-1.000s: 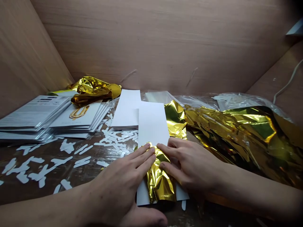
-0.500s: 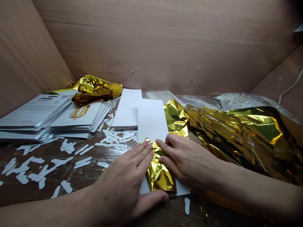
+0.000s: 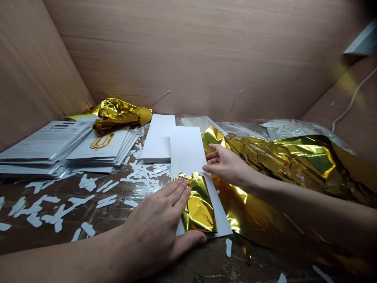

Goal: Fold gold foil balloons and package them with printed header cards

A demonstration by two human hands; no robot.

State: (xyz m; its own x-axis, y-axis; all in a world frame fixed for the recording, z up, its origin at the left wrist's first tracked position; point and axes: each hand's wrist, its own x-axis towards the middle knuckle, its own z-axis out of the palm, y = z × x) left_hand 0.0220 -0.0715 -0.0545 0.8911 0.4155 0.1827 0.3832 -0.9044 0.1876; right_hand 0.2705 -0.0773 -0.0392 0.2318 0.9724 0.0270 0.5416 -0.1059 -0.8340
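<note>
Gold foil strip [image 3: 198,206], crinkled and folded narrow, lay across the near end of the white card [image 3: 187,151] on a dark, scuffed workbench [image 3: 23,243]. The person's left hand [image 3: 153,220] rested flat and open just left of that strip, with no grip on anything; its fingertips [image 3: 183,188] pressed at the foil's left edge, and the thumb [image 3: 191,241] lay along the near end of the card. The right hand [image 3: 226,165] hovered to the right of the card, open and loosely spread, holding nothing; its fingertips [image 3: 207,168] came just beside the card's right edge, though I could not tell whether they touched it. Beyond the card stood a stack of white paper [image 3: 156,137], and farther left lay piles of printed cards [image 3: 97,145] with a crumpled gold foil bundle [image 3: 118,116] behind them. White die-cut paper scraps [image 3: 147,171] were scattered on the bench left of the card. To the right spread a large gold foil sheet [image 3: 294,165], its far edge against a clear plastic bag [image 3: 294,129]. Plywood walls [image 3: 188,51] rose behind it all.
</note>
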